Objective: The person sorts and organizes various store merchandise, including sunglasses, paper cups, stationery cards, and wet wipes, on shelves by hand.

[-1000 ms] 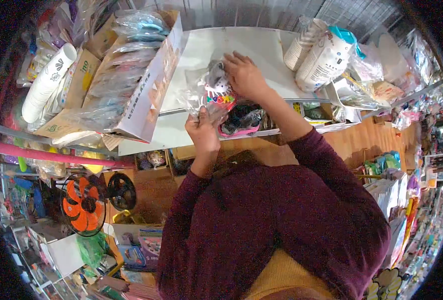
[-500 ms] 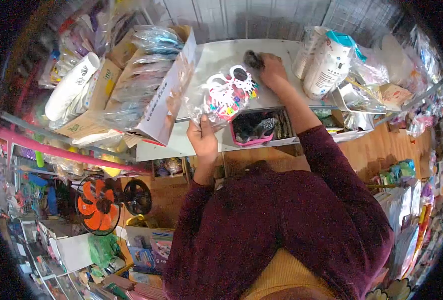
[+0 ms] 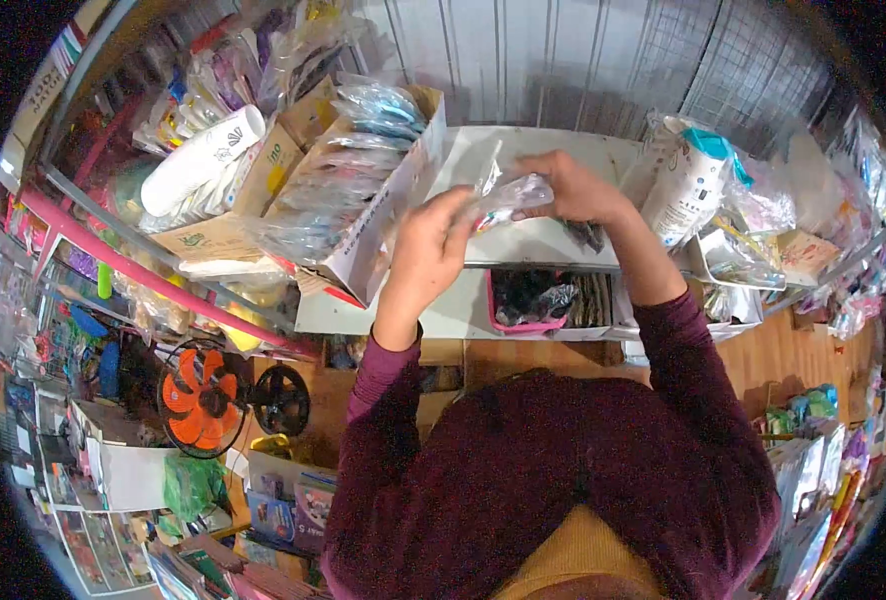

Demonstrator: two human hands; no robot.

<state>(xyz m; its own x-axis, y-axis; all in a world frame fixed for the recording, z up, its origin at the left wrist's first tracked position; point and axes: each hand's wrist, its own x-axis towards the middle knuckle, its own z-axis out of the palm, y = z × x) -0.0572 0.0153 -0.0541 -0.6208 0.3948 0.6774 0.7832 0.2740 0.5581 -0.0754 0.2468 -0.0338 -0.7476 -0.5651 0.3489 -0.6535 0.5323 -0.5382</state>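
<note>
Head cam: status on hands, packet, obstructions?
Left hand and right hand both on clear plastic packet, above white shelf. Packet contents partly hidden, blurred. Nothing seen blocking; pink tray sits apart, nearer the body.

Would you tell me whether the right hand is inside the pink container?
No, the right hand is at the clear plastic packaging with the left hand, apart from the pink container.

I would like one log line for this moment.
left hand: at crinkled clear plastic packet | right hand: holding packet | nearby: pink rectangular plastic bin, dark contents
</note>
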